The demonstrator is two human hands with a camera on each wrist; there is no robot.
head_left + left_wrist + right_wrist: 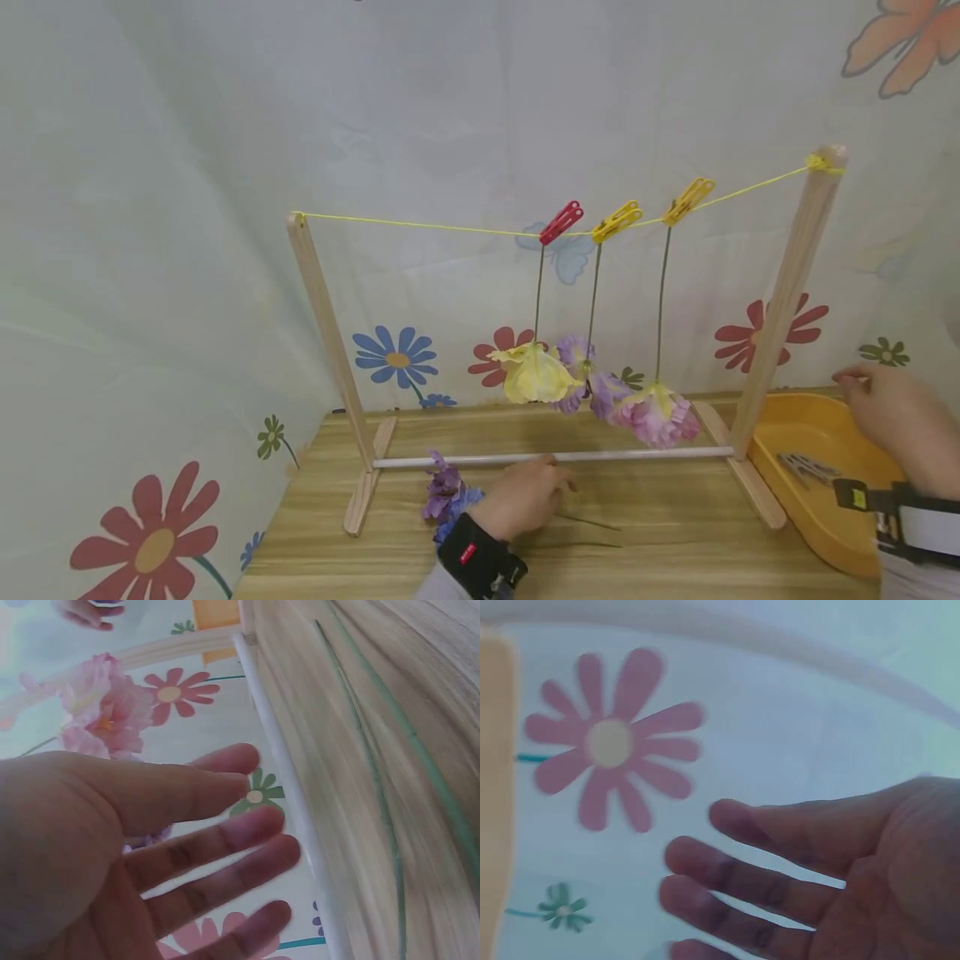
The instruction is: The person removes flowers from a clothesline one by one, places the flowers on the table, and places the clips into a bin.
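Clock directions refer to the head view. Three flowers hang head-down from the yellow line (420, 223): from the left hand (528, 497), the yellow flower (534, 375) is at 12 o'clock, the light purple flower (607, 393) at 1 and the pink flower (660, 417) at 2. A red peg (561, 222) and two yellow pegs (617, 221) secure their stems. The left hand is spread wide, holding nothing; the dark purple flower (444, 490) and blue flower (465, 500) lie on the table at its 9 o'clock, with two loose stems (588, 522) between 3 and 5. The right hand (896, 417), fingers relaxed and apart, also holds nothing; grey pegs (810, 469) lie in the orange tray (832, 425) at its 8 o'clock. The work appears to be between two hangings. The next move likely calls for pinching one loose stem with the left hand and one grey peg with the right, then clipping at the line's bare stretch, 9 o'clock of the red peg.
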